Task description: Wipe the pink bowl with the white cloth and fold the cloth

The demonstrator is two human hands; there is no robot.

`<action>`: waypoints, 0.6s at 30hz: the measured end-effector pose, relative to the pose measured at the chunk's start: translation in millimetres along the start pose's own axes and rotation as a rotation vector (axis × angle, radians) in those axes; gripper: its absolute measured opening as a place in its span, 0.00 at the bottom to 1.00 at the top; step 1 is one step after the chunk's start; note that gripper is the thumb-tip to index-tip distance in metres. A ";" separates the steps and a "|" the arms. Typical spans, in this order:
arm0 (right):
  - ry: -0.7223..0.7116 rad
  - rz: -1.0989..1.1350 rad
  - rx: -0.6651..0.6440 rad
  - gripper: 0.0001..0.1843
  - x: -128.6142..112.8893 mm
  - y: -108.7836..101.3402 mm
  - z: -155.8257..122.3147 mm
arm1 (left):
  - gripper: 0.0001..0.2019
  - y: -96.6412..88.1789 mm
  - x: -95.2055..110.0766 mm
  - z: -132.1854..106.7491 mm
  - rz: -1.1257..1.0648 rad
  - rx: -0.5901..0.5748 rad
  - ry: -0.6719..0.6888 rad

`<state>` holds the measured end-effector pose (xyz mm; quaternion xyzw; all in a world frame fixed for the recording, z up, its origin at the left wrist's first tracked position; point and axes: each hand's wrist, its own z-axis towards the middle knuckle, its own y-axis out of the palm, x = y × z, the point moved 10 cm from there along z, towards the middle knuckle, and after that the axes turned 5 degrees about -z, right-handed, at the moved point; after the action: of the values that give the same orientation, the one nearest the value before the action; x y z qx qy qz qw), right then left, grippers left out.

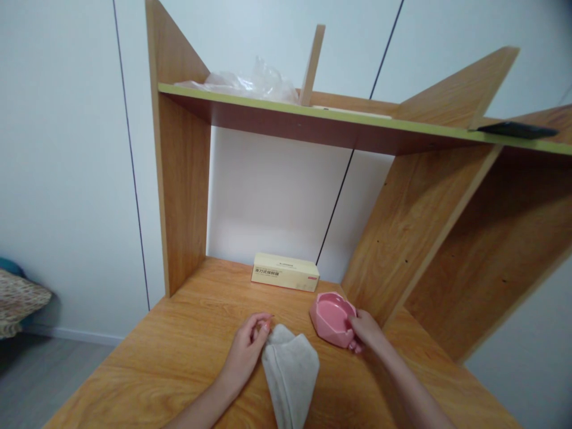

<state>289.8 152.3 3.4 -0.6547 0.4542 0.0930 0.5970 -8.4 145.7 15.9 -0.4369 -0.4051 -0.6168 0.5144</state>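
Observation:
My right hand (367, 329) grips the right rim of a pink faceted bowl (328, 325), thumb inside and fingers under the edge. The bowl is tilted towards me, and its hollow shows nothing inside. My left hand (248, 345) is closed, with fingertips pinched around a small orange-pink thing that I cannot make out. Beside that hand, a folded light grey cloth (292, 372) lies on the wooden table (187, 369). The cloth runs down past the lower edge of the view.
A pale yellow cling film box (285, 273) sits at the back of the table. Wooden side panels (184, 196) carry a shelf (277, 116) above. On the shelf lie a clear plastic bag (254, 83) and a flat dark object (518, 129). A patterned cloth (22, 298) shows far left.

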 end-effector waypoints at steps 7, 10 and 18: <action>0.049 -0.061 -0.041 0.13 23.1 4.5 4.7 | 0.16 4.8 -3.9 0.0 0.006 -0.044 -0.021; 0.010 -0.098 -0.033 0.14 22.0 4.9 5.5 | 0.16 5.9 -4.6 0.1 0.004 -0.063 -0.023; -0.074 -0.307 0.135 0.15 3.4 -18.5 -2.4 | 0.15 7.2 -4.2 0.1 0.011 -0.064 -0.039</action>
<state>303.8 146.3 14.7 -0.6708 0.3318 -0.0059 0.6633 -0.9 145.9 12.3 -0.4673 -0.3925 -0.6180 0.4957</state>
